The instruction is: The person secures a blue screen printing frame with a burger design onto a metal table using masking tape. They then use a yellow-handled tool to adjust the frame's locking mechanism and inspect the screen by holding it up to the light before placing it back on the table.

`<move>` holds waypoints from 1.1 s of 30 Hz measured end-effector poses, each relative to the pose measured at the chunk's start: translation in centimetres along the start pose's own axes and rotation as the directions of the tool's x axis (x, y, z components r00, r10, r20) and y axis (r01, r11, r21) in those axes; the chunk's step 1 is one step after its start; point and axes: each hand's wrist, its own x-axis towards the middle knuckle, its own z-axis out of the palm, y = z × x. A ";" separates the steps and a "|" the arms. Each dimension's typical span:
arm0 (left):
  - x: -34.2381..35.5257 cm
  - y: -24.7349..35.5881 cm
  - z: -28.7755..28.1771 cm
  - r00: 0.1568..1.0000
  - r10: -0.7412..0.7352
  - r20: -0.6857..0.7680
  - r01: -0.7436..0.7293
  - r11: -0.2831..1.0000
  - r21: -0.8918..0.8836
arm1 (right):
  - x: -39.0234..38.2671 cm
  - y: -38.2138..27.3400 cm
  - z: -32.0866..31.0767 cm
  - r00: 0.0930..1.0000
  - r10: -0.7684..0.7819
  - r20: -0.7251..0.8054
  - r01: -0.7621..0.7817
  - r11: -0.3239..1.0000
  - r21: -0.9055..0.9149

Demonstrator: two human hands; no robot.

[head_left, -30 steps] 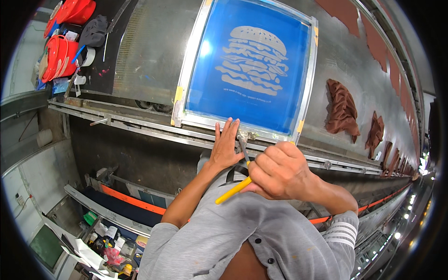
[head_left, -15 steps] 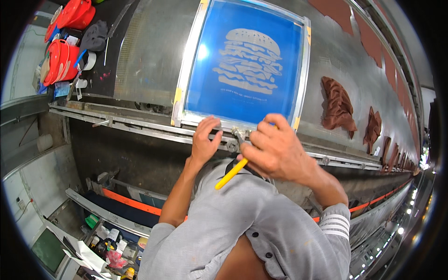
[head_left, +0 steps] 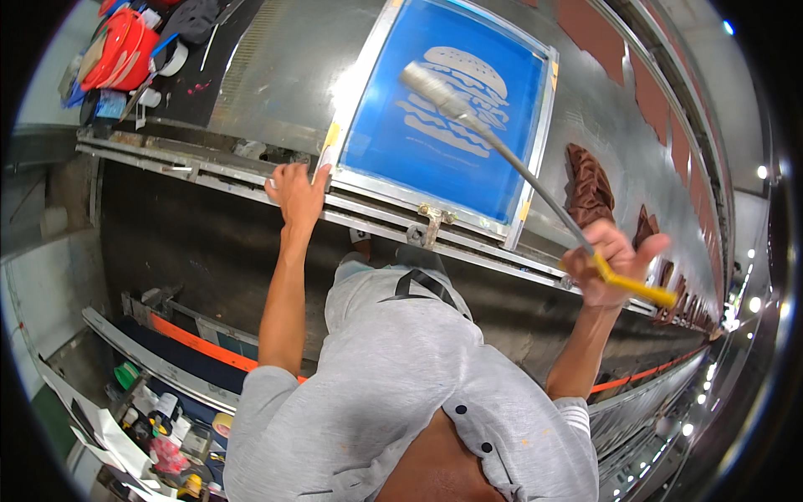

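Note:
A framed printing screen (head_left: 368, 159) with blue mesh and a pale burger design lies on the metal table. My left hand (head_left: 297, 197) rests at the frame's near left corner, fingers spread, touching the frame and rail edge. Out to the right, my right hand (head_left: 615, 247) grips a long tool (head_left: 535, 180) by its yellow handle. The tool's metal shaft slants up over the mesh, and its thick far end is blurred, so its exact kind is unclear. A metal clamp (head_left: 432, 222) sits at the middle of the frame's near edge.
Crumpled brown cloth-like pieces (head_left: 588, 186) lie right of the screen. Red containers (head_left: 125, 50) and small items stand at the far left. A metal rail (head_left: 217, 180) runs along the table's near edge. Behind me, a cluttered shelf (head_left: 167, 418) holds supplies.
My right hand has swung from the clamp out to the right, lifting the tool across the mesh. My left hand has moved left, to the frame's corner.

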 end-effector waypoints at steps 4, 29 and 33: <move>1.4 1.5 0.7 0.982 -0.085 0.169 0.077 0.996 0.053 | 1.6 4.3 6.7 0.851 0.525 0.007 -0.477 0.780 -0.404; 2.7 5.2 -4.8 0.938 0.032 0.345 0.345 -0.192 -0.919 | 4.5 -3.0 11.9 0.999 -0.009 -0.031 -0.031 -0.071 -0.997; 2.6 5.9 -5.0 0.937 0.079 0.341 0.350 -0.199 -0.916 | 2.2 1.4 7.4 0.940 0.331 -0.084 0.117 -0.543 -0.831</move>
